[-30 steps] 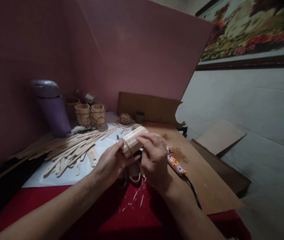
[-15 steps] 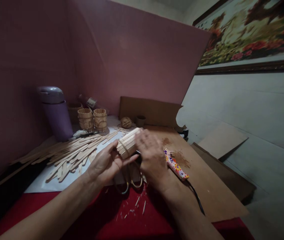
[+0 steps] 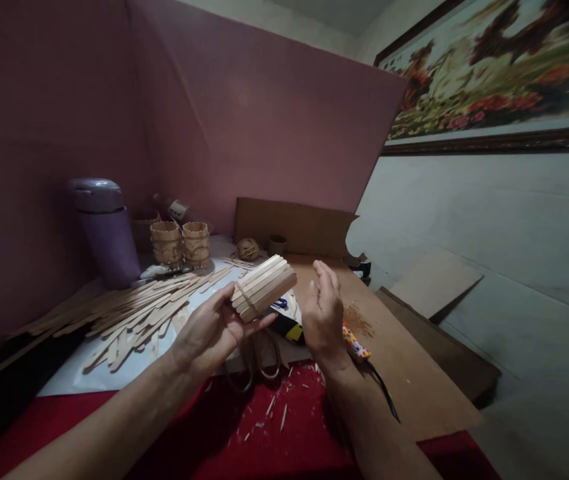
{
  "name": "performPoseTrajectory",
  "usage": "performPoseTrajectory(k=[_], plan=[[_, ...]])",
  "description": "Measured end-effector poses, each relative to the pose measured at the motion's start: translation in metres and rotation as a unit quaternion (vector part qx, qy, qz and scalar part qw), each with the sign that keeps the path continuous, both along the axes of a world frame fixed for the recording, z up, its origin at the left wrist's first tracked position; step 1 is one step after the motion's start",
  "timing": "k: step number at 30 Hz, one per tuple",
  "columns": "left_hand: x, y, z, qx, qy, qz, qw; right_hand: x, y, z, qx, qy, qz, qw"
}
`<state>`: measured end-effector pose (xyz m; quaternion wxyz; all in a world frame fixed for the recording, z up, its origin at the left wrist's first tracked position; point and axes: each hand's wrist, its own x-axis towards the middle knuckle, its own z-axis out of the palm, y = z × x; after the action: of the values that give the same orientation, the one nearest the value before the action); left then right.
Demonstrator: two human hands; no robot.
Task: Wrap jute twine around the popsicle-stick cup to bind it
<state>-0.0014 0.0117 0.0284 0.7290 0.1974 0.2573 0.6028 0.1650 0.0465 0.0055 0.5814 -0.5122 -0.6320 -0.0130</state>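
Note:
My left hand [image 3: 219, 328] grips one end of a small cup made of craft sticks [image 3: 267, 283], tilted on its side. A band of twine [image 3: 247, 301] runs round the cup near my left fingers. Just right of the cup, my right hand [image 3: 325, 310] is raised with fingers stretched out, apart from it and holding nothing. Beneath the hands lie scissors [image 3: 273, 363] and a black and yellow tool [image 3: 291, 331], partly hidden. A flower-patterned glue gun [image 3: 357, 345] rests behind my right wrist, mostly covered.
Many craft sticks [image 3: 149, 313] spread over white paper at left. Two finished stick cups [image 3: 195, 245], a purple flask [image 3: 107, 240] and a twine ball [image 3: 249, 249] stand behind. Wood scraps [image 3: 283, 417] litter the red cloth; a cardboard sheet [image 3: 414, 393] covers the right side.
My right hand has come off the stick cup and moved right, fingers now straight. The left hand still holds the cup. The view has shifted slightly.

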Motion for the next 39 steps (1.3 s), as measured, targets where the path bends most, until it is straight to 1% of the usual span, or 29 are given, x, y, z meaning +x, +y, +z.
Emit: performPoseTrajectory(k=[2, 5, 7, 9, 12, 15, 17, 20, 22, 26, 28, 30, 32, 34, 37, 39], plan=[[0.001, -0.001, 0.0, 0.015, 0.013, -0.01, 1.0, -0.001, -0.002, 0.003, -0.002, 0.06, 0.069, 0.996], [0.005, -0.006, 0.001, 0.067, 0.059, -0.019, 0.996, -0.006, -0.008, 0.005, -0.048, 0.119, 0.158, 0.979], [0.007, -0.01, 0.001, 0.11, 0.09, -0.02, 0.99, -0.008, -0.008, 0.005, -0.077, 0.17, 0.198, 0.962], [0.007, -0.013, 0.001, 0.125, 0.108, -0.021, 0.986, -0.008, -0.005, 0.004, -0.081, 0.215, 0.217, 0.949], [0.007, -0.014, 0.0, 0.11, 0.103, -0.032, 0.988, -0.006, -0.001, 0.004, -0.068, 0.237, 0.222, 0.943], [0.005, -0.012, 0.001, 0.086, 0.074, -0.04, 0.993, -0.006, -0.003, 0.007, -0.065, 0.228, 0.23, 0.944], [0.004, -0.01, 0.002, 0.058, 0.06, -0.042, 0.996, -0.006, -0.007, 0.01, -0.054, 0.202, 0.212, 0.955], [0.002, -0.006, 0.003, 0.013, 0.048, -0.04, 0.998, -0.008, -0.014, 0.014, -0.034, 0.158, 0.169, 0.972], [0.001, -0.003, 0.003, -0.011, 0.036, -0.043, 0.998, -0.009, -0.017, 0.015, -0.03, 0.147, 0.156, 0.976], [0.001, -0.002, 0.003, -0.023, 0.025, -0.064, 0.997, -0.009, -0.02, 0.014, -0.05, 0.128, 0.127, 0.982], [0.002, -0.004, 0.002, -0.012, 0.036, -0.061, 0.997, -0.008, -0.019, 0.013, -0.051, 0.123, 0.105, 0.985], [0.003, -0.006, 0.0, 0.024, 0.044, -0.066, 0.997, -0.008, -0.018, 0.012, -0.037, 0.125, 0.092, 0.987], [0.004, -0.008, -0.003, 0.074, 0.043, -0.086, 0.993, -0.009, -0.017, 0.01, -0.026, 0.125, 0.105, 0.986], [0.005, -0.01, -0.005, 0.107, 0.048, -0.104, 0.988, -0.009, -0.015, 0.008, -0.023, 0.12, 0.127, 0.984], [0.005, -0.011, -0.007, 0.112, 0.055, -0.109, 0.986, -0.01, -0.013, 0.004, -0.011, 0.109, 0.139, 0.984], [0.005, -0.012, -0.007, 0.111, 0.037, -0.124, 0.985, -0.009, -0.012, 0.004, 0.008, 0.088, 0.134, 0.987]])
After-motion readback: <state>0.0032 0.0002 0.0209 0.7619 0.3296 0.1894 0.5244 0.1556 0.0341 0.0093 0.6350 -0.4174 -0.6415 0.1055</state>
